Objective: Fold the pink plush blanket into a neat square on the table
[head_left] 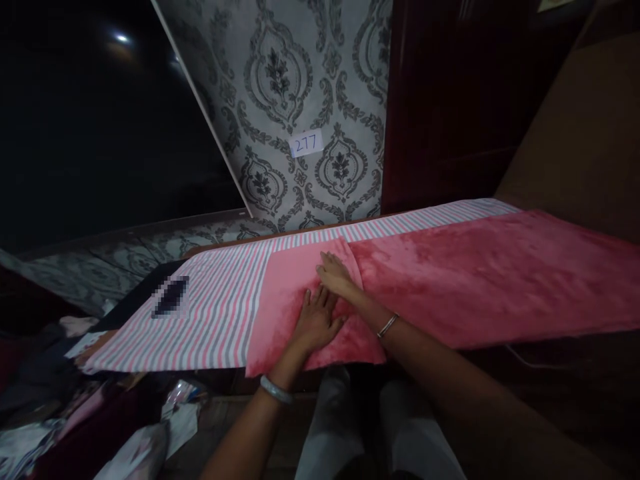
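Observation:
A pink plush blanket (480,280) lies lengthwise on a striped cloth (215,307) of pink, grey and white. Its left part forms a separate-looking flap (285,287), whose curved edge overlaps the longer stretch to the right. My left hand (319,321) rests flat on this flap with its fingers spread. Just beyond it, my right hand (334,272) presses on the flap close to the curved edge, fingers stretched out. Neither hand grips the fabric. A pale bangle circles my left wrist and a thin metal one my right.
A dark pixelated object (171,297) lies on the striped cloth at left. A large dark screen (110,127) stands behind, beside patterned wallpaper (280,73) bearing a "277" label (307,143). Clutter (85,427) fills the lower left. Dark red panelling (450,100) is at back right.

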`<control>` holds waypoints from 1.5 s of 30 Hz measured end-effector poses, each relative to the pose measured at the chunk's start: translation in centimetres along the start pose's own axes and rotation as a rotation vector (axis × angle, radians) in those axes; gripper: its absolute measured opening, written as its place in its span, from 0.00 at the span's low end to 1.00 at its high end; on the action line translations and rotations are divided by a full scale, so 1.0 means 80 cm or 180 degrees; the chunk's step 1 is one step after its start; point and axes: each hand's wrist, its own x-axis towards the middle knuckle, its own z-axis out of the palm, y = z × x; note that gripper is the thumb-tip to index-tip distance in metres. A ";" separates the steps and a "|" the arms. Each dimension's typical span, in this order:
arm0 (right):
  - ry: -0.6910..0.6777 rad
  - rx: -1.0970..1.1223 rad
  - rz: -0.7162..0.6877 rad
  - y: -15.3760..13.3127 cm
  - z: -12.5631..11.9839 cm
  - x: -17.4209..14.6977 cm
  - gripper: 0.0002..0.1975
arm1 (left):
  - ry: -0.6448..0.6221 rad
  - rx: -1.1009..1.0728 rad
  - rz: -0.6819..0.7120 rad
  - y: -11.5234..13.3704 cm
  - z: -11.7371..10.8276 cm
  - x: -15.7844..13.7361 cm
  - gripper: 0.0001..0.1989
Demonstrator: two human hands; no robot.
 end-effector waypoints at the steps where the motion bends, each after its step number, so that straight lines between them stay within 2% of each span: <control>1: 0.0106 0.0059 0.0027 -0.003 0.004 -0.010 0.29 | 0.0029 -0.0080 0.0027 0.000 -0.003 0.001 0.34; 4: 0.0302 0.0151 0.0012 -0.001 0.017 -0.036 0.28 | 0.0084 -0.0184 -0.0077 -0.005 -0.012 0.005 0.33; 7: 0.0320 0.0107 -0.0182 0.011 0.028 -0.046 0.25 | 0.0022 0.0143 -0.0423 -0.018 -0.019 0.004 0.30; 12: 0.0477 -0.0002 -0.0310 0.020 0.038 -0.042 0.25 | -0.0026 0.0572 -0.0685 -0.075 -0.033 -0.019 0.29; 16: 0.0477 0.0061 -0.0305 0.020 0.043 -0.040 0.25 | 0.0016 0.0696 -0.1440 -0.127 -0.061 -0.045 0.29; 18: 0.0491 0.0114 -0.0263 0.020 0.043 -0.040 0.25 | 0.0081 0.0784 -0.1796 -0.135 -0.076 -0.050 0.29; 20: 0.0498 0.0144 -0.0227 0.020 0.041 -0.040 0.25 | 0.0193 0.0874 -0.1918 -0.124 -0.083 -0.049 0.31; 21: 0.0492 0.0145 -0.0219 0.020 0.040 -0.040 0.25 | 0.0242 0.0897 -0.1845 -0.112 -0.082 -0.047 0.31; 23: 0.0466 0.0126 -0.0238 0.019 0.038 -0.041 0.25 | 0.0232 0.0847 -0.1391 -0.082 -0.069 -0.042 0.31; 25: 0.0435 0.0086 -0.0250 0.018 0.036 -0.043 0.25 | 0.0018 0.0649 -0.0656 -0.052 -0.049 -0.040 0.30; 27: 0.0403 0.0043 -0.0242 0.018 0.034 -0.045 0.25 | -0.0139 0.0525 -0.0376 -0.036 -0.030 -0.045 0.30; 30: 0.0368 0.0016 -0.0218 0.017 0.031 -0.046 0.25 | -0.0052 0.0627 -0.0682 -0.043 -0.021 -0.065 0.31; 35: 0.0324 0.0051 -0.0200 0.018 0.031 -0.047 0.25 | -0.0030 0.0723 -0.1514 -0.087 -0.043 -0.111 0.30; 38: 0.0318 0.0052 -0.0187 0.015 0.032 -0.047 0.26 | -0.0055 0.0797 -0.1851 -0.097 -0.054 -0.127 0.30; 41: 0.0214 0.0073 -0.0149 0.011 0.024 -0.044 0.26 | 0.0133 0.1097 -0.1864 -0.087 -0.062 -0.121 0.28; 45: 0.0222 0.0076 -0.0064 0.011 -0.006 -0.045 0.28 | 0.0176 0.0982 -0.1329 -0.054 -0.073 -0.076 0.27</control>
